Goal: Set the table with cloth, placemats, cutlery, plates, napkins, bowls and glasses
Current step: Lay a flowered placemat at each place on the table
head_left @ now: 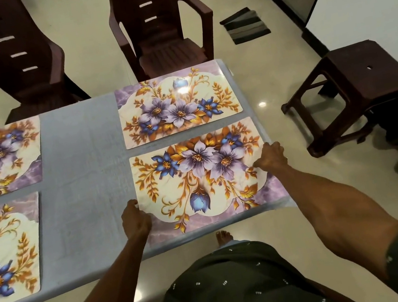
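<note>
Placemats [198, 177] cover grey cloth [84, 171] over tiled floor [305, 185].

Dim warm indoor light from overhead — bright glare spot on far right placemat [182, 90], smaller reflection on glossy floor [262, 104]. Soft shadows under stool [356, 85]. Wide-angle bending at edges — slight softness throughout, corners darker.

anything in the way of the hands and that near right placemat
Nothing visible. The left hand already grips the near right placemat at its left edge, and the right hand holds its right edge on the grey cloth.
</note>
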